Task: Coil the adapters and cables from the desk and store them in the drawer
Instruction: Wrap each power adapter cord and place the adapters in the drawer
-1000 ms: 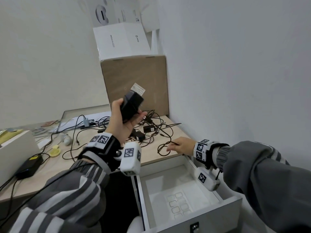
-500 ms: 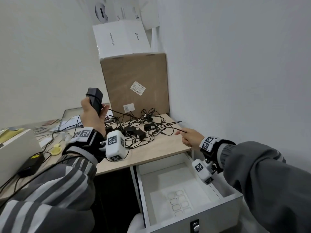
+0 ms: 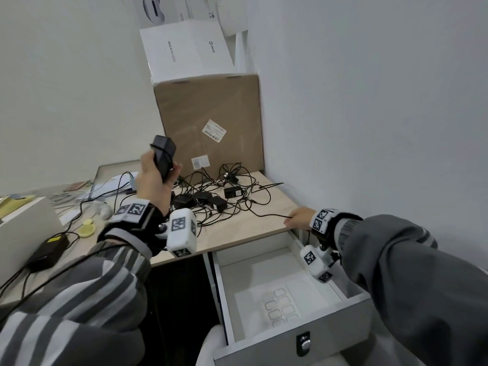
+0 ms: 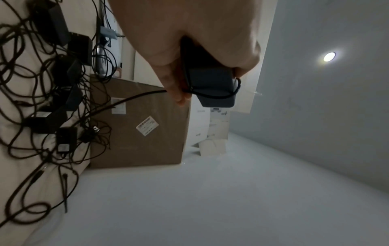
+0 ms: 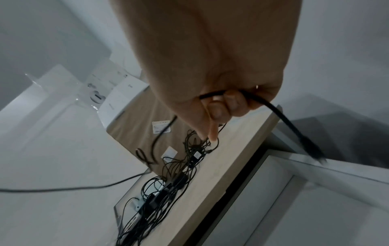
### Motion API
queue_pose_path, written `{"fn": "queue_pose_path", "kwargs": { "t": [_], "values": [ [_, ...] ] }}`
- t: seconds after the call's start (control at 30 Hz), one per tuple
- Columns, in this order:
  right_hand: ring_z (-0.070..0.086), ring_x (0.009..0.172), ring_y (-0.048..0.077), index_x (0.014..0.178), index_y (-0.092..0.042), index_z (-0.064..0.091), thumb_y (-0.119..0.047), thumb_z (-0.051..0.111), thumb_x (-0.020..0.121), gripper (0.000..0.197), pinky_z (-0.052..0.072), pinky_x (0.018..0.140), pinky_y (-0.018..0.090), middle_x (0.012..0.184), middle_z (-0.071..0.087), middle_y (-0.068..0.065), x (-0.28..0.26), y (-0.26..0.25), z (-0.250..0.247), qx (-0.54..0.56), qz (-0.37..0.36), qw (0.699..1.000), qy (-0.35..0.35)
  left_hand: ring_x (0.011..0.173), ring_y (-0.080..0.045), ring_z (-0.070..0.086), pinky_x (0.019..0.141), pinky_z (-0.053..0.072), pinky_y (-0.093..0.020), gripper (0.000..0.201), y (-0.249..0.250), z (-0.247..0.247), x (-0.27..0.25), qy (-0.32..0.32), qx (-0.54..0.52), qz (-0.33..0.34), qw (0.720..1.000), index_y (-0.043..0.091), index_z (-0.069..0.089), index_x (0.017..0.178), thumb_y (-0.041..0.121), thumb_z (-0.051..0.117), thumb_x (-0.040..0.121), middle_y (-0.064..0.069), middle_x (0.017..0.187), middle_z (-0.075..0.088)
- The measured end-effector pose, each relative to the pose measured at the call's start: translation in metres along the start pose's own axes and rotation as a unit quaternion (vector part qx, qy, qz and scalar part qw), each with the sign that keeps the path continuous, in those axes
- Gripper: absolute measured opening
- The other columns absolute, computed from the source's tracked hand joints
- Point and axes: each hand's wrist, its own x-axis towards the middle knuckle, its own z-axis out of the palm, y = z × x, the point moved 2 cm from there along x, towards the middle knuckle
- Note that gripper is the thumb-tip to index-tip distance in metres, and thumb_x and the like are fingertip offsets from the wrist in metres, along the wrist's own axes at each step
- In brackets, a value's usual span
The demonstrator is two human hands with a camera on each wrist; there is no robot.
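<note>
A desk (image 3: 245, 228) runs along the far wall into the right corner, where a cardboard box (image 3: 211, 122) stands at its far edge with a white box (image 3: 184, 51) on top. Before the cardboard box, a tangle of adapters and cables (image 3: 211, 199) lies on the desk. Above the tangle's left side, the left hand (image 3: 155, 180) holds an adapter (image 3: 163, 157) upright. The right hand (image 3: 299, 217) grips a cable (image 3: 266, 214) at the desk's near right edge. Below that edge, an open drawer (image 3: 290, 339) juts toward the viewer. A power brick (image 3: 47, 249) lies on the desk at near left.
</note>
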Motion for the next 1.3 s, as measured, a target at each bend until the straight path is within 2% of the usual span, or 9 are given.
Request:
{"fn": "queue_pose_path", "kwargs": {
  "t": [0.1, 0.27, 0.57, 0.73, 0.8, 0.9, 1.1, 1.2, 1.3],
  "values": [
    [0.051, 0.121, 0.021, 0.123, -0.008, 0.061, -0.018, 0.064, 0.087, 0.038, 0.039, 0.083, 0.016, 0.128, 0.057, 0.006, 0.002, 0.001, 0.008, 0.004, -0.009, 1.0, -0.028, 0.068, -0.015, 0.062, 0.081, 0.057, -0.03, 0.028, -0.008, 0.009, -0.009, -0.002, 0.066, 0.008, 0.998, 0.004, 0.055, 0.101, 0.031, 0.05, 0.094, -0.011, 0.087, 0.056],
    [0.053, 0.115, 0.02, 0.125, -0.016, 0.059, -0.061, 0.061, 0.08, 0.063, 0.04, 0.101, 0.031, 0.127, 0.057, 0.001, 0.0, 0.014, 0.023, -0.066, 0.022, 0.994, -0.086, 0.074, -0.018, 0.061, 0.091, 0.055, -0.036, 0.032, -0.012, 0.027, -0.016, -0.052, 0.075, -0.014, 0.996, 0.004, 0.053, 0.11, 0.033, 0.049, 0.095, -0.011, 0.092, 0.056],
    [0.033, 0.137, 0.015, 0.147, -0.014, 0.026, -0.023, 0.067, 0.087, 0.074, 0.025, 0.109, 0.026, 0.15, 0.035, 0.005, -0.037, -0.08, 0.004, 0.205, -0.251, 0.946, -0.005, 0.081, -0.021, 0.066, 0.09, 0.055, -0.036, 0.044, -0.037, 0.058, -0.036, -0.136, 0.111, -0.081, 0.981, 0.002, 0.054, 0.122, 0.036, 0.046, 0.097, -0.017, 0.095, 0.06],
    [0.063, 0.087, 0.008, 0.105, -0.011, 0.062, -0.01, 0.053, 0.095, 0.014, 0.044, 0.091, 0.025, 0.089, 0.069, 0.002, -0.034, -0.107, 0.011, 0.252, -0.294, 0.921, -0.036, 0.081, -0.023, 0.064, 0.084, 0.056, -0.035, 0.045, -0.039, 0.063, -0.041, -0.137, 0.091, -0.073, 0.984, -0.002, 0.052, 0.122, 0.035, 0.047, 0.096, -0.017, 0.095, 0.058],
    [0.064, 0.07, 0.009, 0.09, -0.015, 0.062, -0.011, 0.046, 0.098, 0.018, 0.05, 0.08, 0.028, 0.071, 0.065, 0.0, -0.032, -0.098, 0.023, 0.25, -0.278, 0.926, -0.052, 0.075, -0.021, 0.061, 0.081, 0.057, -0.034, 0.037, -0.028, 0.066, -0.039, -0.122, 0.059, -0.042, 0.99, 0.001, 0.055, 0.11, 0.034, 0.046, 0.097, -0.014, 0.089, 0.057],
    [0.064, 0.069, 0.012, 0.089, -0.012, 0.061, -0.01, 0.039, 0.1, 0.024, 0.053, 0.081, 0.036, 0.077, 0.068, 0.012, -0.028, -0.077, 0.038, 0.248, -0.239, 0.937, -0.055, 0.074, -0.02, 0.058, 0.078, 0.058, -0.031, 0.031, -0.006, 0.066, -0.03, -0.091, 0.053, -0.016, 0.994, 0.004, 0.056, 0.103, 0.033, 0.046, 0.097, -0.013, 0.089, 0.056],
    [0.055, 0.096, 0.015, 0.122, -0.001, 0.054, -0.008, 0.053, 0.095, 0.028, 0.044, 0.076, 0.013, 0.119, 0.062, 0.02, -0.028, -0.073, 0.02, 0.248, -0.261, 0.931, -0.058, 0.08, -0.022, 0.063, 0.088, 0.056, -0.033, 0.037, -0.015, 0.057, -0.032, -0.161, 0.153, -0.093, 0.97, 0.004, 0.053, 0.12, 0.032, 0.048, 0.098, -0.017, 0.106, 0.055],
    [0.062, 0.079, 0.01, 0.111, -0.013, 0.056, -0.013, 0.042, 0.1, 0.017, 0.045, 0.065, 0.014, 0.09, 0.068, 0.003, -0.036, -0.085, 0.009, 0.364, -0.262, 0.889, -0.091, 0.081, -0.021, 0.065, 0.086, 0.057, -0.031, 0.04, -0.026, 0.057, -0.035, -0.174, 0.166, -0.103, 0.965, 0.002, 0.053, 0.122, 0.034, 0.047, 0.099, -0.017, 0.103, 0.06],
    [0.047, 0.05, 0.005, 0.092, -0.012, 0.06, -0.008, 0.036, 0.102, 0.026, 0.038, 0.053, 0.015, 0.056, 0.054, -0.006, -0.029, -0.081, 0.009, 0.401, -0.266, 0.872, -0.094, 0.067, -0.013, 0.063, 0.059, 0.056, -0.018, 0.046, -0.03, 0.057, -0.036, -0.178, 0.219, -0.082, 0.956, 0.004, 0.059, 0.118, 0.043, 0.043, 0.099, -0.016, 0.098, 0.066]
  ]
}}
